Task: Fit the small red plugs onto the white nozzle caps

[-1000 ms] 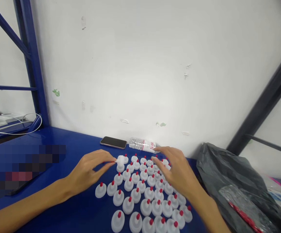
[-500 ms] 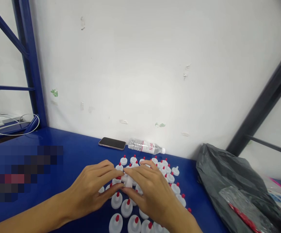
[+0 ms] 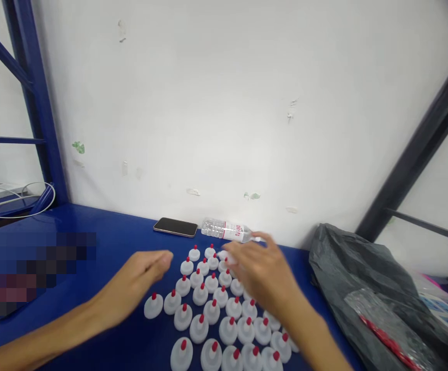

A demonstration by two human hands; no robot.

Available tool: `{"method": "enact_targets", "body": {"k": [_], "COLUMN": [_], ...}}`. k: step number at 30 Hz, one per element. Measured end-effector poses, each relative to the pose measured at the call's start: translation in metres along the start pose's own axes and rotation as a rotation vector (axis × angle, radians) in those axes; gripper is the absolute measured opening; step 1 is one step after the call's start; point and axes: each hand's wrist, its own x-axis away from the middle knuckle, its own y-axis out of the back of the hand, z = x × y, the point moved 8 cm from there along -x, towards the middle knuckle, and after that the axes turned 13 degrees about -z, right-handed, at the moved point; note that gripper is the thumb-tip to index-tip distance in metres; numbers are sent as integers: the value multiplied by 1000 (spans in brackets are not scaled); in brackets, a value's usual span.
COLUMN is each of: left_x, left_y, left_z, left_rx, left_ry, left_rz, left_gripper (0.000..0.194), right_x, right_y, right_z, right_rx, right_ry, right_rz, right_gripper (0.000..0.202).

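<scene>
White round nozzle caps [image 3: 212, 312] with red tips stand in loose rows on the blue table. My left hand [image 3: 140, 278] hovers left of them with its fingers curled in and the thumb pressed against them. Whatever it may hold is hidden. Over the far right part of the rows, my right hand [image 3: 264, 273] is blurred by motion, its fingers bent together. A whitish nozzle cap [image 3: 230, 257] shows at its fingertips, smeared. Behind this hand several caps are covered from view.
A phone [image 3: 175, 227] and a clear plastic bottle [image 3: 224, 230] lie along the white wall. On the right a dark plastic bag [image 3: 335, 273] rests beside a clear bag with red pieces [image 3: 388, 337]. A blue frame post [image 3: 38, 93] rises at the left.
My hands were together on a white piece above the caps. They have parted: the left moved back to the left, the right went to the right and away, uncovering the middle caps.
</scene>
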Motion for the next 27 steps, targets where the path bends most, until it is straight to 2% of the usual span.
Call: {"method": "enact_targets", "body": {"k": [2,4,6,12,16,19,23,27], "left_x": [-15,-25,-31,-23,-17,-17,-17,-16], "left_y": [21,33,36,16,5,3,2,2], "left_z": [12,15,20,32,38,40,41,41], "left_rx": [-49,-248,-404,-480,-488,-481,-466,-469], "left_ry": [16,-86,-144,-250,-257,-267,-281,-274], "left_rz": [-120,-145,-126,62,168,184,184,194], "left_gripper": [51,49,42,26,21,20,22,22], "right_x": [9,18,25,42,64,82,99,109], "right_y": [10,21,27,20,15,11,7,5], "right_z": [-43,-76,-94,-118,-145,-160,-165,-167], "right_rx": [108,188,224,191,200,212,198,217], "right_ry": [-146,-277,-382,-589,-723,-798,-839,-863], "right_rz": [29,25,39,188,302,400,486,500], "right_gripper": [20,22,22,19,23,21,14,13]}}
